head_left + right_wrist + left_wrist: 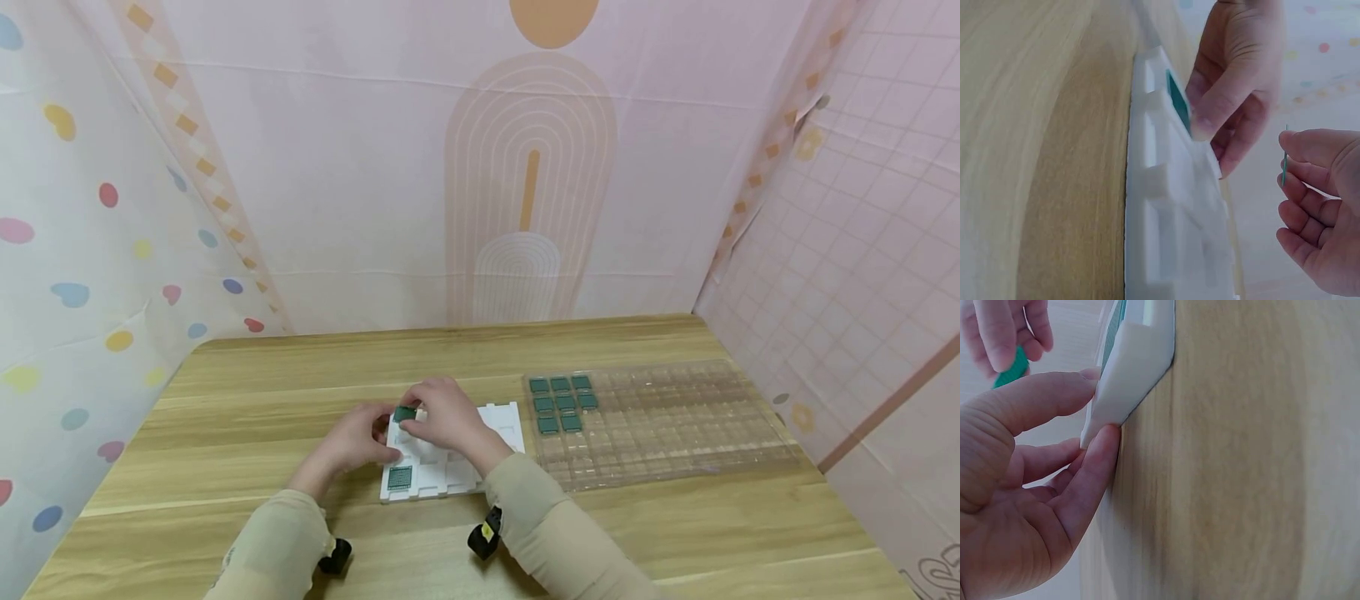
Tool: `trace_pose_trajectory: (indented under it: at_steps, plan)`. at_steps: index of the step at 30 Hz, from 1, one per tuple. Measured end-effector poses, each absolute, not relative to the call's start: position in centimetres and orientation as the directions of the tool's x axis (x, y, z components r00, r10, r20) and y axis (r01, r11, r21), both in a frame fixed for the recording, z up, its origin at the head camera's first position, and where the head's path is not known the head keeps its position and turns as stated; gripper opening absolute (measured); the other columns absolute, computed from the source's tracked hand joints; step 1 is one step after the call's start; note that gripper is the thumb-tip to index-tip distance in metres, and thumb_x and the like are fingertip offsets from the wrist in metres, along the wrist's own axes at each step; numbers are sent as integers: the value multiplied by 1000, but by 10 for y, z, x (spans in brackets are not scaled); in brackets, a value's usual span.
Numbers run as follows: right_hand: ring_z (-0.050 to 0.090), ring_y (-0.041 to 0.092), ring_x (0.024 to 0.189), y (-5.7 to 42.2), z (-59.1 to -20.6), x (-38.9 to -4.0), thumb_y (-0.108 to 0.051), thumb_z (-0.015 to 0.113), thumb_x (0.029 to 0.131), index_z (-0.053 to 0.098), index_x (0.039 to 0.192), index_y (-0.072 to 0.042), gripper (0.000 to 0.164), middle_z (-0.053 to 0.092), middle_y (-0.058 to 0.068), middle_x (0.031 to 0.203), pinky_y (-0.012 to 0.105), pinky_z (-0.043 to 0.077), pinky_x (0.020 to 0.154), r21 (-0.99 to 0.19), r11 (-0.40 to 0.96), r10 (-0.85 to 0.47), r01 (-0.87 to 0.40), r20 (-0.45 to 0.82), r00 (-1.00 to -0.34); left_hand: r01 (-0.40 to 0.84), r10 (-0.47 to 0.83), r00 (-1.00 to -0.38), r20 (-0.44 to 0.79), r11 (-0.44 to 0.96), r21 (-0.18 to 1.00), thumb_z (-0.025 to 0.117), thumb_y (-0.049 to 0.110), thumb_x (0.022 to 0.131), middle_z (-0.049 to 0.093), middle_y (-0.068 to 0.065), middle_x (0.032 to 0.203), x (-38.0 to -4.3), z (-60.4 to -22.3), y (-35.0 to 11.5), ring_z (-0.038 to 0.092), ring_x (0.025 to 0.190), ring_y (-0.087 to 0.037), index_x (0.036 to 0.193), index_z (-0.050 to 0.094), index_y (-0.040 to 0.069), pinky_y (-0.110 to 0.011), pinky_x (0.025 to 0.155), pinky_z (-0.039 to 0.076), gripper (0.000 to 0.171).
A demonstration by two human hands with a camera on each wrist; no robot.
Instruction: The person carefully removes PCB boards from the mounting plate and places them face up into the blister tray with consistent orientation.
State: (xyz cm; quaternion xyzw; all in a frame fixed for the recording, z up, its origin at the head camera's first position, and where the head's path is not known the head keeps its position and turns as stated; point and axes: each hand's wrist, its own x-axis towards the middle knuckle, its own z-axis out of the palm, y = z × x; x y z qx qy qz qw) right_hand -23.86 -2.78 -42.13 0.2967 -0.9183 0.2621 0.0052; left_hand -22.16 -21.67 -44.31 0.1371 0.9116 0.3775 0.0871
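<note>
A white foam-like tray [512, 419] with shallow square pockets lies on the table. My left hand [351, 442] grips its left edge, thumb on top and fingers against the side, as the left wrist view shows. Above the tray's far left part, my right hand [444, 419] pinches a small green circuit board [405, 413] between thumb and fingers. That board appears edge-on and apart from the tray in the right wrist view. Another green circuit board [400, 477] sits in the tray's near left pocket, close to my left thumb.
To the right lies a clear plastic tray [675, 425] with many small compartments. Several green boards [565, 402] fill compartments at its left end. The wooden table [300, 375] meets patterned cloth [360, 192] at the back and sides.
</note>
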Motion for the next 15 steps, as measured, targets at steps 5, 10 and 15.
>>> trace_pose_trajectory:
  at_steps: [5,10,15]
  plan:
    - [54,12,104,-20,-416,-232,-28,74,90,72,108,-17,21,66,-10,102,25,44,89,-541,640,-529,-545,205,-824,184,315,-948,-53,674,716,86,3,70,58,-9,94,-221,-442,-216,51,77,-21,116,64,-1,-35,68,44,52]
    - [56,12,99,-13,-409,-225,-28,74,90,71,110,-17,23,65,-9,102,24,44,85,-587,611,-496,-532,240,-834,177,310,-949,-60,678,713,86,4,70,57,-9,95,-221,-443,-217,51,78,-21,117,64,-1,-35,69,44,52]
    - [57,15,100,-7,-404,-220,-26,74,91,71,110,-16,22,66,-6,104,27,45,88,-621,579,-474,-528,270,-838,165,296,-953,-68,694,701,86,5,71,58,-10,100,-221,-444,-217,52,80,-21,121,62,-2,-35,70,45,57]
